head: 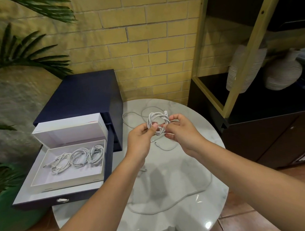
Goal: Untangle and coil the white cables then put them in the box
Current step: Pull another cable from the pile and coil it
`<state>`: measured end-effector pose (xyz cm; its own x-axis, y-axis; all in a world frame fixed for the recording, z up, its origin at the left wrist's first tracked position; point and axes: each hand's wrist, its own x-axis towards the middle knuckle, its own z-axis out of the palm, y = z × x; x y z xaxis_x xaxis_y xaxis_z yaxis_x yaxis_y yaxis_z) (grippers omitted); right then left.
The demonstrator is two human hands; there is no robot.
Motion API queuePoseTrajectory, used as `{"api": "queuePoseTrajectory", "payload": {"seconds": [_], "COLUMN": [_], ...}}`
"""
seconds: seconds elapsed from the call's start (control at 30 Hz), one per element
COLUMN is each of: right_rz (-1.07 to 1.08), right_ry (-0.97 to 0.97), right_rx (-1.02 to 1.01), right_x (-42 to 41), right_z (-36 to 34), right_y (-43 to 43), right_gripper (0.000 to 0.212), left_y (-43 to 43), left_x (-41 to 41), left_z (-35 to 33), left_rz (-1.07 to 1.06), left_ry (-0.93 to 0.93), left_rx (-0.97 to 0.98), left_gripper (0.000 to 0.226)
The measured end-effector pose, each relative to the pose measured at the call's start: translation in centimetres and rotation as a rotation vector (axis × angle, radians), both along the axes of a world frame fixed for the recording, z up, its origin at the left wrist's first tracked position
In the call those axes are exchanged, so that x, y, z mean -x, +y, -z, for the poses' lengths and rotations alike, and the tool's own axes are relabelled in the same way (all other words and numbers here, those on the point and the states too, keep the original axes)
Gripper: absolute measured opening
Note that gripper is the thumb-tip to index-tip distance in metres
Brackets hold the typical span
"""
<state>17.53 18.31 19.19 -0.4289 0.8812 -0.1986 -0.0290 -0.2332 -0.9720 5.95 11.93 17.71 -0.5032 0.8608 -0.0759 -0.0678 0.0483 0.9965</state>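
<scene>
A coiled white cable [158, 119] is held up over the round marble table [196, 192]. My left hand [140, 139] pinches the coil's left side with thumb and fingers. My right hand [181, 129] grips its right side, and the cable's tail hangs below. The open white box [45, 175] sits in a pulled-out drawer at the left, its lid standing behind it. Three coiled white cables [78, 158] lie side by side inside the box. More loose white cable [170, 205] trails over the table near me, and another loose cable [135, 114] lies behind the hands.
The dark blue drawer cabinet [87, 94] stands left of the table against a yellow brick wall. A green plant pot [12, 216] and palm leaves fill the far left. A black shelf unit [265, 123] with pale vases stands at the right.
</scene>
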Motion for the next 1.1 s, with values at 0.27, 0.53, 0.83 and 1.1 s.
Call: {"api": "queuePoseTrajectory", "payload": {"seconds": [0.27,0.53,0.83,1.1], "right_rz": [-0.003,-0.065,-0.141,-0.237], "right_ry": [0.005,0.036,-0.061,-0.138], "right_rx": [-0.017,-0.028,-0.163,-0.282], "right_x": [-0.6,-0.7,2.6,10.4], "right_z": [0.5,0.7,0.7,0.5], "right_y": [0.6,0.4,-1.6,-5.4], "right_gripper": [0.019,0.019,0.019,0.019], "left_y": [-0.1,-0.1,-2.1,-6.9], "left_x": [0.4,1.4,5.1,13.8], "left_z": [-0.9,-0.8,-0.6,-2.3], "left_rz": [0.202,0.209,0.074,0.051], "left_ry": [0.132,0.101,0.328,0.583], "left_rx": [-0.012,0.052,0.081,0.125], "left_gripper": [0.014,0.012,0.025,0.01]}}
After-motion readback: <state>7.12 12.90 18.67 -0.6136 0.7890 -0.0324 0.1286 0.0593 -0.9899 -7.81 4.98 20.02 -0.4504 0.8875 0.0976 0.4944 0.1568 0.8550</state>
